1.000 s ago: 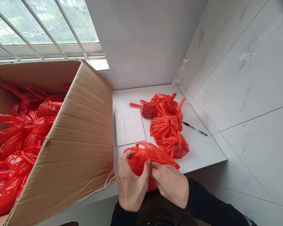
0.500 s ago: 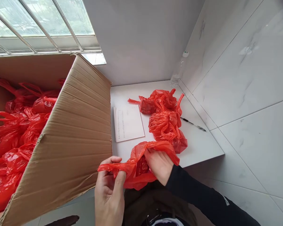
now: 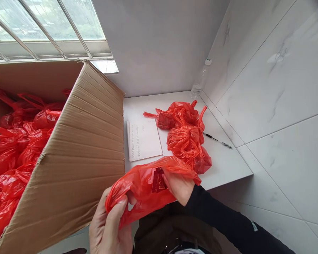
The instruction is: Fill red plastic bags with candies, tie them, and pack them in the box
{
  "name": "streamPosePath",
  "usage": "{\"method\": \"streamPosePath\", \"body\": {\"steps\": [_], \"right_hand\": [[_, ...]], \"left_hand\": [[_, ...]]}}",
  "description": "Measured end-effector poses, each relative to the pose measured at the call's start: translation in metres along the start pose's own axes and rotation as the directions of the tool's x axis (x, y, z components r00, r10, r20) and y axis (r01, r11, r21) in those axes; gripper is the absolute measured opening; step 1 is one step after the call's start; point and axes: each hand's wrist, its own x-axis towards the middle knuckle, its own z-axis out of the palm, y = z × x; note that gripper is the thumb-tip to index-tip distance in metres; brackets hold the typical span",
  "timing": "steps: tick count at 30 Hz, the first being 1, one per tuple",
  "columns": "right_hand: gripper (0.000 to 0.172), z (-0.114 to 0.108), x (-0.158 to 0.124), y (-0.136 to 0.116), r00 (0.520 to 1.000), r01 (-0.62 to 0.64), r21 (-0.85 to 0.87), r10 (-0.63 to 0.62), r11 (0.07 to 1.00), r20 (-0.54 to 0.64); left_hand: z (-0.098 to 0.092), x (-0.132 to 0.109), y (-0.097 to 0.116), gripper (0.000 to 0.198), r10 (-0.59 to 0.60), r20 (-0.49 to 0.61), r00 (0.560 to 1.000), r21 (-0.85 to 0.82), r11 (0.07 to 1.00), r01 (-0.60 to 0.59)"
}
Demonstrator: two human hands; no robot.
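My left hand [image 3: 111,218] is closed on the left edge of a red plastic bag [image 3: 145,204], its thumb pressed on the film. The bag is spread wide between my hands, over the table's front edge. My right hand [image 3: 179,186] reaches inside the bag at its right side, and its fingertips are hidden by the film. A dark red packet with printed characters [image 3: 159,180] lies in the bag, touching the right hand. Just beyond, tied red bags [image 3: 187,137] sit in a cluster on the white table [image 3: 222,162].
A large cardboard box [image 3: 76,148] holding several tied red bags [image 3: 13,155] stands at the left. Printed sheets [image 3: 145,141], a pen [image 3: 217,140] and a clear bottle [image 3: 198,83] are on the table. Walls rise behind and at the right.
My left hand has moved left and down, pulling the bag's edge, so the bag is stretched wider. The right hand has shifted slightly and stays inside the bag.
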Motion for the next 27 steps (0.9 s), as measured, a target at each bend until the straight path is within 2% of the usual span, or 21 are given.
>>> {"method": "streamPosePath", "body": {"steps": [1,3,6,7,10,12,16,17,22,24,27], "right_hand": [[0.038,0.001,-0.003,-0.003,0.999,-0.001,-0.018,0.001,1.000,0.036],[0.055,0.004,-0.007,-0.008,0.992,0.005,-0.060,0.003,0.998,0.126],[0.073,0.009,-0.010,-0.013,0.982,0.022,-0.113,-0.001,0.993,0.191],[0.071,0.010,-0.009,-0.014,0.981,0.021,-0.132,0.005,0.991,0.193],[0.043,0.012,-0.007,-0.015,0.985,-0.016,-0.164,0.044,0.986,0.170],[0.038,0.014,-0.008,-0.013,0.987,-0.038,-0.154,0.062,0.987,0.150],[0.073,0.023,-0.013,-0.007,0.994,-0.019,-0.057,0.025,0.998,0.103],[0.075,0.025,-0.014,-0.007,0.995,-0.015,-0.031,0.018,0.999,0.095],[0.061,0.020,-0.012,-0.008,0.996,-0.038,0.056,0.034,0.998,0.083],[0.046,0.014,-0.008,-0.008,0.994,-0.069,0.102,0.059,0.992,0.094],[0.024,0.002,-0.003,-0.009,0.985,-0.151,0.271,0.121,0.951,0.124]], "left_hand": [[0.002,0.000,0.002,0.019,0.014,0.040,0.999,0.005,1.000,-0.014],[0.004,0.000,0.004,0.023,0.017,0.080,0.997,0.014,1.000,-0.018],[0.003,-0.002,0.002,0.039,-0.008,0.020,1.000,0.024,1.000,0.008],[0.003,-0.002,0.001,0.040,-0.026,-0.007,1.000,0.025,0.999,0.026],[0.004,-0.004,0.003,0.037,-0.094,-0.089,0.992,-0.001,0.996,0.094],[0.005,-0.004,0.006,0.038,-0.135,-0.113,0.984,-0.020,0.991,0.133],[0.008,-0.001,0.009,0.040,-0.142,-0.062,0.988,-0.035,0.990,0.140],[0.008,-0.001,0.009,0.039,-0.137,-0.040,0.990,-0.042,0.990,0.135],[0.005,0.004,0.003,0.035,-0.072,0.006,0.997,-0.042,0.997,0.072],[0.003,0.004,0.002,0.035,-0.053,0.025,0.998,-0.018,0.998,0.054],[0.000,0.003,0.001,0.033,-0.055,0.047,0.997,0.006,0.998,0.055]]}}
